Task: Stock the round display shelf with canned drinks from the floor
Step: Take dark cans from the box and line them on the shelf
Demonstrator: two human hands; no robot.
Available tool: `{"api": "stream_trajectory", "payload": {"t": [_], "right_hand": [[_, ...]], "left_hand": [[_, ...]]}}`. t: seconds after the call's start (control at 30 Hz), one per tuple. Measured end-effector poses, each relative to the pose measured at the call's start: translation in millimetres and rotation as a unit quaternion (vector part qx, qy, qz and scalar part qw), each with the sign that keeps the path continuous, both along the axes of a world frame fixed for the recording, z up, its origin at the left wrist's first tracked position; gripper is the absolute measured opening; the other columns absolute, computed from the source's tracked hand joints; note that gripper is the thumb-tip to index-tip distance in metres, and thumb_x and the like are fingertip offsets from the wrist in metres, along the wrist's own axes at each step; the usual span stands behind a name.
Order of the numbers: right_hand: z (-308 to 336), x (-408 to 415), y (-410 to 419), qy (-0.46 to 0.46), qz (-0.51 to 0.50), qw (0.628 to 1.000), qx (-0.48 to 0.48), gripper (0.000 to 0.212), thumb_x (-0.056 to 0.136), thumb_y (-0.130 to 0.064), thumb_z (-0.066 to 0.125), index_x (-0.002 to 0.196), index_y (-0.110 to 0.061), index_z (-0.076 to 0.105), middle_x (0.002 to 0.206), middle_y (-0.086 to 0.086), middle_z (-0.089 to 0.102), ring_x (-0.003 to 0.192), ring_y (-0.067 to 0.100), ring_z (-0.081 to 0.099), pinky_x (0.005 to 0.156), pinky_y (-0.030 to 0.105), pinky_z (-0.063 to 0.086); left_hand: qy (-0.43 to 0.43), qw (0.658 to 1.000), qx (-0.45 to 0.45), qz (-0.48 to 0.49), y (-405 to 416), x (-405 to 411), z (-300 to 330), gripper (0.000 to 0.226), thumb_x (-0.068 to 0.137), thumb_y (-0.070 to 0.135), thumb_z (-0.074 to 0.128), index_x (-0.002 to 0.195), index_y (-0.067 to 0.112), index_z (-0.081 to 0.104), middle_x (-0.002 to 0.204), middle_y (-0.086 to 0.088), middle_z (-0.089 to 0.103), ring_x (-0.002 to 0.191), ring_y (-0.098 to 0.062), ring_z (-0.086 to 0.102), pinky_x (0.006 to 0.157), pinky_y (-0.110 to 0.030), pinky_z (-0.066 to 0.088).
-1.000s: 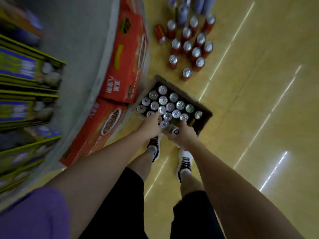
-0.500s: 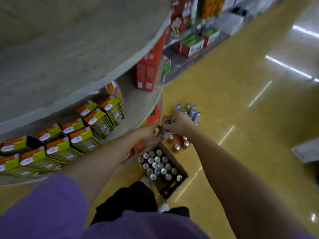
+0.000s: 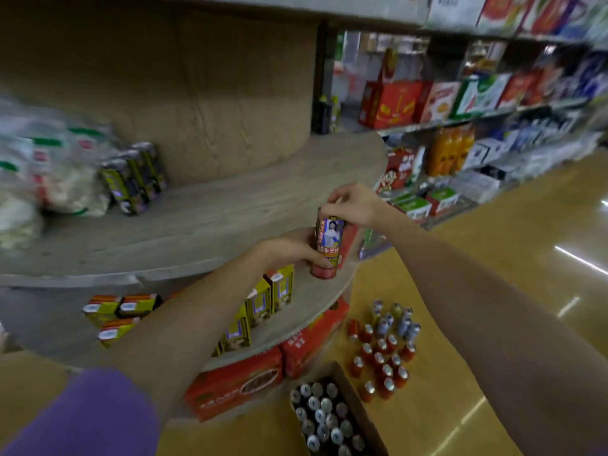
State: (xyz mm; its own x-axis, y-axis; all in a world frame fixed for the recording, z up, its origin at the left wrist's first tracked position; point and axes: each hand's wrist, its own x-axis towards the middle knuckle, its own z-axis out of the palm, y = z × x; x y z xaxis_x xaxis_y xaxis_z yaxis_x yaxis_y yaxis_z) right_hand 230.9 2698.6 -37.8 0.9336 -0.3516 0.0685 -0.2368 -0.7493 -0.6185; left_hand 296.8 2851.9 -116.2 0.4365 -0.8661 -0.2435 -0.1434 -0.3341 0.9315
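Left hand (image 3: 289, 250) grip wraps can (image 3: 329, 246) base; right hand (image 3: 353, 205) pinches top, possibly second can; shelf (image 3: 197, 225) edge.

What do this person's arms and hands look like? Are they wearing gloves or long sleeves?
No gloves: the left hand and right hand are bare, and no ring, watch or bracelet shows. Both forearms are uncovered too. A short purple sleeve covers the left upper arm at the bottom edge of the view. The right arm's sleeve is out of frame.
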Motion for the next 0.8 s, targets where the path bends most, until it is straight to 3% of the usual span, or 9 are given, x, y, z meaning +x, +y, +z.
{"api": "stream_trajectory", "payload": {"t": [0.07, 0.1, 0.23, 0.33, 0.47, 0.57, 0.67, 0.8], "right_hand": [[20, 10, 19, 0.003, 0.005, 1.000, 0.008, 0.029, 0.065, -0.041, 0.077, 0.076, -0.015, 0.072, 0.067, 0.009, 0.070, 0.053, 0.016, 0.057, 0.054, 0.027, 0.048], [31, 13, 30, 0.000, 0.008, 1.000, 0.007, 0.031, 0.065, -0.041, 0.076, 0.075, -0.012, 0.071, 0.062, 0.010, 0.067, 0.049, 0.017, 0.054, 0.050, 0.026, 0.046], [67, 29, 78, -0.013, 0.046, 0.999, 0.016, 0.025, 0.072, -0.034, 0.073, 0.070, -0.009, 0.068, 0.055, 0.005, 0.053, 0.046, 0.017, 0.046, 0.044, 0.023, 0.040], [83, 40, 116, -0.016, 0.088, 0.995, 0.051, 0.014, 0.079, -0.022, 0.070, 0.078, -0.008, 0.068, 0.064, 0.006, 0.047, 0.053, 0.014, 0.041, 0.045, 0.021, 0.033], [86, 61, 169, 0.011, 0.120, 0.992, 0.041, 0.036, 0.080, -0.028, 0.067, 0.097, 0.003, 0.064, 0.072, 0.008, 0.052, 0.060, 0.018, 0.045, 0.048, 0.025, 0.032], [86, 76, 211, 0.032, 0.115, 0.993, 0.002, 0.046, 0.082, -0.048, 0.066, 0.099, -0.006, 0.064, 0.071, 0.007, 0.060, 0.056, 0.017, 0.050, 0.050, 0.027, 0.036], [93, 88, 247, 0.053, 0.106, 0.992, -0.040, 0.059, 0.077, -0.068, 0.065, 0.089, -0.010, 0.064, 0.068, 0.006, 0.066, 0.057, 0.017, 0.058, 0.053, 0.027, 0.045], [98, 107, 290, 0.088, 0.097, 0.990, -0.051, 0.050, 0.078, -0.054, 0.074, 0.084, -0.005, 0.067, 0.072, 0.008, 0.070, 0.058, 0.017, 0.067, 0.047, 0.024, 0.050]], "left_hand": [[0.013, 1.000, -0.027, 0.004, 23, 5, 22, 0.039, 0.080, -0.008, 0.069, 0.113, 0.010, 0.057, 0.085, 0.008, 0.073, 0.078, -0.006, 0.069, 0.067, -0.021, 0.055], [0.016, 0.999, -0.036, 0.007, 36, 9, 30, 0.039, 0.082, -0.008, 0.067, 0.114, 0.011, 0.057, 0.088, 0.006, 0.072, 0.080, -0.007, 0.069, 0.067, -0.022, 0.055], [0.053, 0.995, -0.073, 0.036, 88, 28, 56, 0.050, 0.080, 0.005, 0.072, 0.127, 0.013, 0.057, 0.123, -0.010, 0.067, 0.110, -0.024, 0.065, 0.099, -0.041, 0.048], [0.082, 0.989, -0.099, 0.080, 128, 33, 68, 0.050, 0.077, 0.007, 0.074, 0.125, 0.009, 0.059, 0.121, -0.012, 0.068, 0.111, -0.027, 0.065, 0.098, -0.040, 0.048], [0.010, 0.978, -0.112, 0.175, 179, 44, 73, 0.058, 0.067, 0.005, 0.084, 0.120, 0.008, 0.060, 0.111, -0.010, 0.072, 0.100, -0.024, 0.069, 0.084, -0.038, 0.055], [-0.043, 0.966, -0.123, 0.225, 214, 55, 71, 0.059, 0.066, 0.001, 0.086, 0.118, 0.003, 0.058, 0.106, -0.011, 0.071, 0.095, -0.023, 0.068, 0.073, -0.035, 0.057], [-0.105, 0.956, -0.128, 0.243, 246, 69, 69, 0.064, 0.060, 0.003, 0.091, 0.115, -0.002, 0.059, 0.107, -0.014, 0.070, 0.099, -0.024, 0.067, 0.085, -0.040, 0.057], [-0.151, 0.947, -0.133, 0.249, 286, 81, 67, 0.059, 0.062, 0.009, 0.091, 0.111, 0.012, 0.058, 0.102, -0.001, 0.068, 0.099, -0.019, 0.065, 0.088, -0.037, 0.053]]}}
